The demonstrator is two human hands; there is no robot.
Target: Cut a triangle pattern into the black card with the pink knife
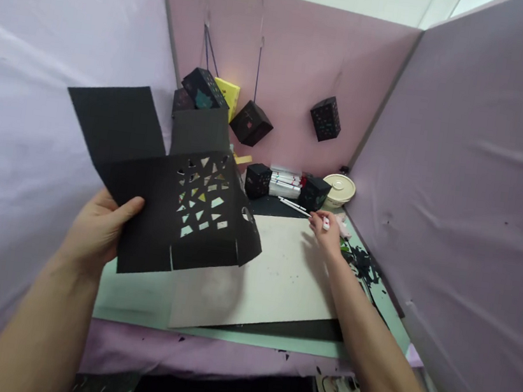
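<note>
My left hand (98, 226) is closed on the edge of a black card sheet (153, 214), thumb on top. The sheet is held up above the table, with raised flaps and a folded right side. Many small angular holes are cut through its middle. Over the far right of the table, my right hand (327, 231) is closed on a slim white pen (326, 222), whose end with a red mark shows between the fingers. White pens (293, 205) lie just left of its fingertips; whether one of them is touched I cannot tell. Below spreads a pale board (280, 275).
Black boxes (258, 181) stand at the back beside a stack of white pens (285, 183). A lidded tub (339, 188) is at the back right. Black scraps (363, 261) lie along the right side. Decorated boxes (251, 124) hang before the pink back wall; fabric walls flank both sides.
</note>
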